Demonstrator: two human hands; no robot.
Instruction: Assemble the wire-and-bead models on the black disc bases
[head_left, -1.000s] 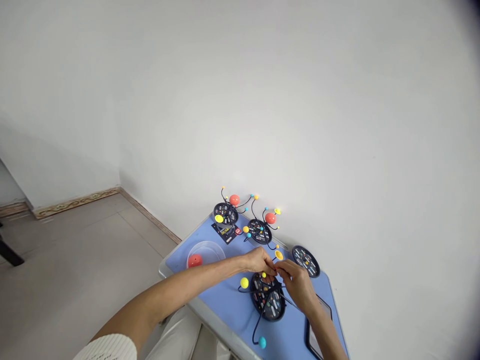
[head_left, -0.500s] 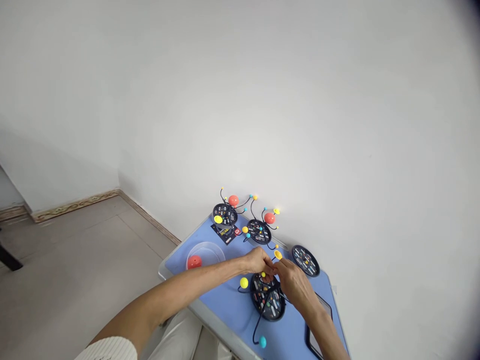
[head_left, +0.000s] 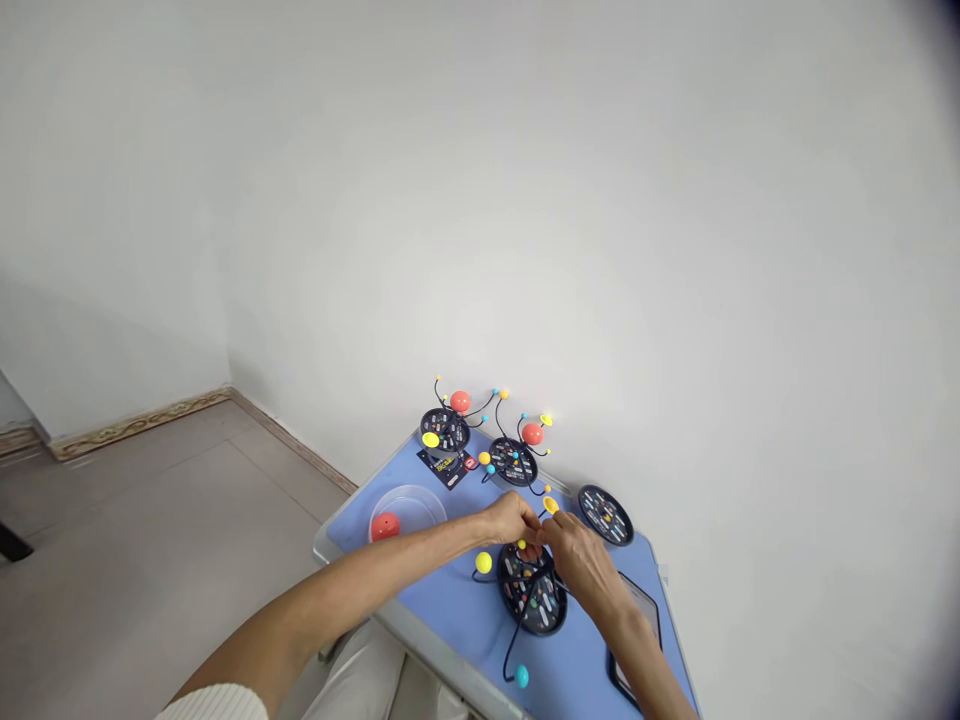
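My left hand (head_left: 511,520) and my right hand (head_left: 576,552) meet above a solar system model (head_left: 546,618) with a round black printed base. Fingertips of both are pinched together, hiding whatever is between them. Curved black arms spread from the model. One carries a yellow ball (head_left: 484,563) on the left, another a blue ball (head_left: 521,677) at the front. A small yellow ball (head_left: 522,545) shows just under my left fingers. Beyond my right hand's knuckles is a yellow ringed planet (head_left: 551,505).
Two similar models, each with a red ball (head_left: 460,401), stand at the back by the wall. A black printed disc (head_left: 606,516) lies right of them. On the blue table (head_left: 450,610) are a clear round tray (head_left: 409,490) with a red half-ball (head_left: 385,526) and a black-framed tablet-like object (head_left: 619,670).
The whole view has shifted slightly, so things sit a little further left. Both hands stay pinched together over the same model, with little visible movement.
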